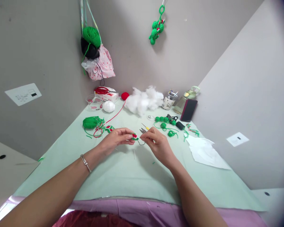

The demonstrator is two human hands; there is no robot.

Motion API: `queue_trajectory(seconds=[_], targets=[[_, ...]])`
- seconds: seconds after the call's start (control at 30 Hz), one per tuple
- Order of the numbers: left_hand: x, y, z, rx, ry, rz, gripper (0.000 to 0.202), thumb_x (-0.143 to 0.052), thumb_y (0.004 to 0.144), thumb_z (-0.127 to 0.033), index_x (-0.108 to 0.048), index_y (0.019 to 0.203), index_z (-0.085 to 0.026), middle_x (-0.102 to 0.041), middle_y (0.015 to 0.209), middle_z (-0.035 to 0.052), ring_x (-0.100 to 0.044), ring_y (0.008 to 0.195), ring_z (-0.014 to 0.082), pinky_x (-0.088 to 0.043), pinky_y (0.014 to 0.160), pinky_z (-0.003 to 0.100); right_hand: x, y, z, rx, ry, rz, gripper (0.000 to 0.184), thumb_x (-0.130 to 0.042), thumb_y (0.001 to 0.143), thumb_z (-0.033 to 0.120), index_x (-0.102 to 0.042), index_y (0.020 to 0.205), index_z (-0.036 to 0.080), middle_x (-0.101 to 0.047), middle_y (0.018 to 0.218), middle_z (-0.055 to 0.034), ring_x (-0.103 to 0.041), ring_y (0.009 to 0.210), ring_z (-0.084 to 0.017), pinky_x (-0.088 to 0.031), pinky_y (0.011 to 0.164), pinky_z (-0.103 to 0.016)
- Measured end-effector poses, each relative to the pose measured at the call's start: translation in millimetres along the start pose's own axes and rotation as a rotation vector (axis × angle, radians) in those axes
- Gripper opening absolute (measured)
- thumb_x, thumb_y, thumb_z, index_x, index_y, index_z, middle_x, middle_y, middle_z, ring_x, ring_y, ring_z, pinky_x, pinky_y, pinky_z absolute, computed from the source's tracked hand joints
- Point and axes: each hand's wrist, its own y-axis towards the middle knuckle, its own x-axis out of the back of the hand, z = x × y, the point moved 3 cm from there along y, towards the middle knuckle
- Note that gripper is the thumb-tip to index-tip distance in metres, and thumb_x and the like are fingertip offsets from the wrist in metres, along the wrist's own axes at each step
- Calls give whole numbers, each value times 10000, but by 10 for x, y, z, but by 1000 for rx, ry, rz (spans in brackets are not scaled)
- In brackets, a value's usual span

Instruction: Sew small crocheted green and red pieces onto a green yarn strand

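My left hand (117, 138) pinches a small green and red crochet piece (134, 136) above the pale green table (123, 173). My right hand (156, 142) is closed in a pinch right beside the piece, on a thin dark thread or needle that loops below the fingers (141, 143). A silver bracelet (85, 163) sits on my left wrist. Small scissors (144, 128) lie just behind my hands.
A green yarn ball (91, 122) with loose red and green strands lies left of my hands. White stuffing (144, 100), a red yarn ball (125, 96), a cup of tools (169, 101), a bottle (186, 99), a phone (188, 110), green crochet balls (164, 120) and white paper (205, 151) lie behind and right.
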Motion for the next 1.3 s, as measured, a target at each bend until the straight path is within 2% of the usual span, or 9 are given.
queue_trajectory(seconds=[0.27,0.5,0.63,0.77,0.93,1.03,1.1,1.17,1.3], targets=[[-51,-13,8,25,-45,9,220,-752,763,-318,-709,915,-164,-699,912,36,-676,812,158,-520,876,345,-62,7,-1,-20,51,8,144,-588,898,204,-724,873,242,-538,766,-20,-537,703,-146,-418,611,-269],[-74,-8,46,4,-95,-27,240,-784,724,-298,-636,859,-163,-665,887,3,-662,778,136,-515,868,347,-94,2,-58,-109,61,-106,70,-609,863,169,-667,854,207,-595,799,-14,-555,651,-123,-473,644,-266],[-88,3,65,-12,-107,-59,258,-787,719,-310,-619,831,-149,-649,856,0,-640,803,130,-496,920,362,-152,-16,41,18,36,-87,140,-522,921,163,-653,932,211,-628,857,-37,-610,729,-136,-497,668,-257],[-109,7,87,-33,-102,-77,269,-790,709,-317,-613,803,-138,-613,813,-11,-610,790,120,-490,911,350,-250,-42,101,214,-223,-85,172,-488,956,187,-650,1004,216,-662,941,-71,-639,832,-156,-489,687,-250],[-129,19,118,-41,1,-113,266,-782,696,-309,-588,769,-142,-588,738,-26,-575,733,106,-466,798,271,-339,-75,59,283,-557,4,216,-454,932,93,-644,890,188,-672,785,-38,-612,653,-128,-387,528,-231],[-121,34,138,-67,67,-130,254,-762,698,-294,-560,757,-152,-559,709,-41,-541,680,91,-429,705,236,-309,-116,185,367,-609,-81,227,-458,908,68,-643,896,199,-714,897,-43,-604,641,-107,-370,542,-239],[-103,47,157,-78,109,-146,252,-748,696,-282,-538,761,-159,-557,707,-42,-533,662,93,-411,666,232,-274,-140,356,440,-522,-112,227,-456,912,78,-639,929,213,-726,979,-47,-614,663,-100,-389,576,-240],[-79,62,174,-77,126,-161,252,-732,695,-278,-518,766,-164,-573,719,-33,-550,671,107,-417,665,243,-217,-146,536,429,-335,-14,217,-439,924,90,-621,929,209,-730,912,-38,-606,629,-92,-394,562,-236],[-14,86,154,-100,108,-215,235,-707,694,-280,-519,776,-166,-600,759,-14,-595,725,132,-465,753,291,124,-242,708,136,251,267,165,-460,964,193,-568,840,204,-672,660,6,-604,561,-94,-439,550,-221]])
